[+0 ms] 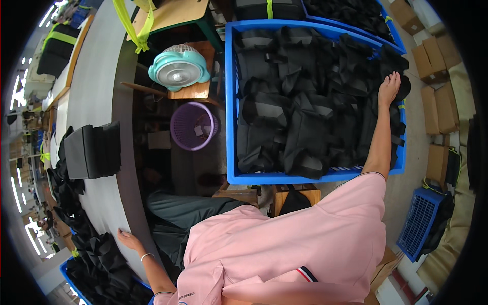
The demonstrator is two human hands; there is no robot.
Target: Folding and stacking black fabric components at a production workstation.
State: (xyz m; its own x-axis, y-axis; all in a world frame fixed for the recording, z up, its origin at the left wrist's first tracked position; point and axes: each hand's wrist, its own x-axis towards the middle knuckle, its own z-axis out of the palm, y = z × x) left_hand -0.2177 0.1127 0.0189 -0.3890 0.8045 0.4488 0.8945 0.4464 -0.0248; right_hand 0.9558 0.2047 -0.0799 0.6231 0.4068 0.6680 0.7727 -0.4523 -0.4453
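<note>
On my right, a large blue plastic crate (231,107) holds rows of black fabric pieces (307,117), which look like folded bags or pouches. My right hand (389,90) reaches to the crate's far right side, its fingers bent over a black fabric piece (395,60) that bulges past the rim. Part of that grip is hidden by the cloth. My left hand (131,241) rests at the edge of the grey worktable (99,203), fingers loosely stretched and nothing in them. Farther along the table stands a stack of black fabric panels (92,151).
Beyond the table edge are a turquoise fan (179,68) on a wooden stool and a purple basket (175,127). Loose black fabric (99,262) heaps at lower left. Cardboard boxes (431,61) and a blue crate (419,221) line the right. Yellow-green strips (142,38) hang near the top.
</note>
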